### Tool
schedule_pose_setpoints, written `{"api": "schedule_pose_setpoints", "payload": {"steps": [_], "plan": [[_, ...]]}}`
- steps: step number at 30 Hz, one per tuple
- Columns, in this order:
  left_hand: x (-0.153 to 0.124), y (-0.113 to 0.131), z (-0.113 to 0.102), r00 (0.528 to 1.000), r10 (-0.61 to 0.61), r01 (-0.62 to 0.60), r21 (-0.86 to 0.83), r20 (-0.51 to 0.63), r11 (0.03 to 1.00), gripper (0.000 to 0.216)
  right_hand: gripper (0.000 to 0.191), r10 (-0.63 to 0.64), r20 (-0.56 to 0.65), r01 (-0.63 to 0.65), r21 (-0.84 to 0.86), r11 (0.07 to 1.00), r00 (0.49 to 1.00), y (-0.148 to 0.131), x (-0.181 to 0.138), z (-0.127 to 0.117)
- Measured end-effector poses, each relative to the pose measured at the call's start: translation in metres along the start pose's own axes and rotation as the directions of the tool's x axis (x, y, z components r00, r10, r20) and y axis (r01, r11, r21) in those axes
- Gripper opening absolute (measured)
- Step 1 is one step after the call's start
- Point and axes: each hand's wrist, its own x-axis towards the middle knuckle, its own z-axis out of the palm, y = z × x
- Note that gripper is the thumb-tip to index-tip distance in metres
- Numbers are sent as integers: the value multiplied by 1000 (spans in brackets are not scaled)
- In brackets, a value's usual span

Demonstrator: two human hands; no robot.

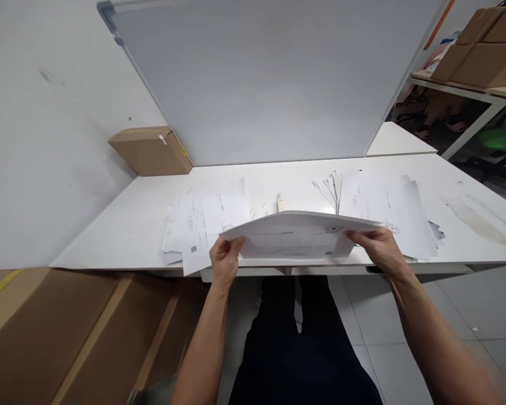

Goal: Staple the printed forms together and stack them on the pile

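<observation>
Both my hands hold a printed sheet of paper lifted just above the near edge of a white table. My left hand pinches its left corner, and my right hand grips its right corner. The sheet bows upward in the middle. Left of it lies a pile of printed sheets. Another pile of printed sheets lies to the right, with some paper clips or staples beside it.
A large whiteboard leans against the wall behind the table. A small cardboard box sits at the table's back left. A big cardboard box stands at my left. Shelves with boxes are at far right.
</observation>
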Motion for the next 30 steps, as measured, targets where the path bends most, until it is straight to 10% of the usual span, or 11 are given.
{"api": "schedule_pose_setpoints", "payload": {"steps": [16,30], "plan": [[0,12,12,995,-48,41,82,85,996,30,31,25,16,-28,190,981,1000,11,11,16],[8,-13,-3,969,-212,193,151,123,969,24,30,58,83,-37,-238,971,995,10,6,15]]}}
